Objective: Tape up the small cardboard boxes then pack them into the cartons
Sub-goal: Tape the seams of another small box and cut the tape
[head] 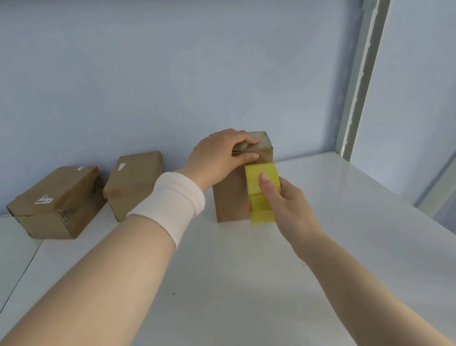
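Observation:
A small brown cardboard box (230, 199) stands on end on the white table (208, 293), against the blue wall. My left hand (219, 159) grips its top edge, fingers curled over the closed flaps. A roll of yellow tape (260, 194) is pressed against the box's front face. My right hand (286, 202) holds that roll, thumb lying up its outer face, fingers behind it. Glossy tape covers the box's top right part.
Two more taped cardboard boxes lie at the back left against the wall, one with white labels (55, 203) and one beside it (134, 180). A metal shelf upright (363, 60) rises at the right; the table's right edge falls off beyond it.

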The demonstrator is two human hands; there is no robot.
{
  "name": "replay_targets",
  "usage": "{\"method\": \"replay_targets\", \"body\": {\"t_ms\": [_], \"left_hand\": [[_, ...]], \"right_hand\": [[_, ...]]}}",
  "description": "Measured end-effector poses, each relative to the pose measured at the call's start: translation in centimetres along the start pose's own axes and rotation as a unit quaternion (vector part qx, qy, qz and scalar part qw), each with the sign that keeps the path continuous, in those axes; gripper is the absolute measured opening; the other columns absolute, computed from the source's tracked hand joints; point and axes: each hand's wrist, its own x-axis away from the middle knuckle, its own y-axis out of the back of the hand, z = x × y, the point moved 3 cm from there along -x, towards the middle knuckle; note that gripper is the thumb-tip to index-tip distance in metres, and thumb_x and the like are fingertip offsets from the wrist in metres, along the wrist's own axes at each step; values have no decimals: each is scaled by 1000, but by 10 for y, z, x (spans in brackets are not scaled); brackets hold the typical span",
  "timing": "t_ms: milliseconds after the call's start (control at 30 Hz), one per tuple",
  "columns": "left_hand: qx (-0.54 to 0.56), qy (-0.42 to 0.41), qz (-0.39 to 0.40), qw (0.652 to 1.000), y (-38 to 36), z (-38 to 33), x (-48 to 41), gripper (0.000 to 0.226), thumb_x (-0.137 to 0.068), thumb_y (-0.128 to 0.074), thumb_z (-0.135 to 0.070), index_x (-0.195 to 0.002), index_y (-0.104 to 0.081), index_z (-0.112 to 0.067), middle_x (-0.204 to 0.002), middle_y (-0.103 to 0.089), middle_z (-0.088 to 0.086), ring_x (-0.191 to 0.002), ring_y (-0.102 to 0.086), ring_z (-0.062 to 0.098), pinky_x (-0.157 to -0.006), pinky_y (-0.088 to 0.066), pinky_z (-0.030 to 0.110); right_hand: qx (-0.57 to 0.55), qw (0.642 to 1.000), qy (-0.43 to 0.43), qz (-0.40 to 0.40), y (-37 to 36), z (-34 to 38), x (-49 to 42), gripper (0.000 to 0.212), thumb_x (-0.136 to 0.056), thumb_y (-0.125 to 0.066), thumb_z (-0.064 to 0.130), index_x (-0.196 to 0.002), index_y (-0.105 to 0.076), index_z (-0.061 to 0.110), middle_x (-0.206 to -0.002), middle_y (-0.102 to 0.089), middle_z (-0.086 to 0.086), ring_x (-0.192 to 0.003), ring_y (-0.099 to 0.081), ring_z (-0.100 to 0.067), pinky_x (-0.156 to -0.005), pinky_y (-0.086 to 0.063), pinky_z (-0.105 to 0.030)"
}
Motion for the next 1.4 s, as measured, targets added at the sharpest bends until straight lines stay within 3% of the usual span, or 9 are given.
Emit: {"method": "replay_targets", "body": {"t_ms": [100,267,500,633,700,800,967,1300,1400], "left_hand": [[4,-3,-5,1000,0,-1,-4,34,-86,-61,-43,-117,-61,-30,-121,-58,-7,-113,-51,13,-92,-39,30],[-6,0,9,1000,3,-2,-6,32,-85,-61,-44,-114,-60,-31,-118,-58,-7,-110,-52,13,-91,-41,31],[-17,5,82,996,7,1,-19,47,-76,-64,-56,-115,-53,-33,-112,-47,-4,-109,-40,15,-97,-39,37],[-6,29,93,995,2,2,-22,54,-71,-65,-63,-114,-47,-34,-114,-52,-5,-104,-50,17,-87,-40,34],[-38,27,81,996,1,4,-23,64,-70,-64,-65,-122,-44,-32,-122,-53,-4,-108,-50,19,-90,-38,35],[-22,27,63,997,3,4,-23,74,-66,-69,-65,-128,-45,-31,-126,-51,-3,-116,-46,18,-97,-37,35],[-4,20,36,999,13,0,-21,70,-59,-71,-67,-118,-51,-35,-108,-48,-7,-102,-48,13,-83,-36,27],[-21,32,30,999,22,6,-6,70,-61,-69,-67,-120,-51,-33,-111,-47,-8,-107,-47,14,-92,-38,31],[14,61,62,996,27,7,-4,64,-64,-69,-65,-118,-53,-33,-119,-51,-7,-107,-47,11,-91,-39,29]], "right_hand": [[17,999,-8,-27,1,-10,0,23,-97,-42,39,-88,-60,28,-58,-69,11,-59,-65,-2,-51,-45,-10],[36,991,-124,-20,-1,-32,11,33,-95,-41,48,-96,-61,21,-50,-66,9,-68,-63,-11,-60,-47,-21],[62,989,-131,2,2,-30,12,47,-94,-39,53,-104,-62,14,-56,-68,5,-74,-65,-16,-71,-52,-30],[45,991,-125,34,9,-32,20,37,-93,-42,51,-90,-62,20,-57,-69,10,-64,-64,-2,-58,-49,-13],[45,991,-105,67,8,-32,24,25,-92,-50,43,-92,-62,21,-70,-73,7,-72,-66,-6,-67,-52,-20],[41,992,-84,86,9,-31,29,10,-92,-55,31,-89,-61,23,-74,-74,7,-72,-66,-5,-64,-52,-19],[45,993,-74,74,13,-31,33,12,-92,-55,32,-90,-61,22,-74,-73,7,-79,-66,-11,-67,-52,-19],[46,993,-82,77,7,-25,40,13,-93,-54,31,-93,-61,20,-75,-73,5,-84,-66,-16,-79,-52,-32],[48,994,-65,78,7,-15,47,9,-92,-55,28,-95,-60,21,-78,-74,7,-85,-66,-14,-78,-51,-29]]}}
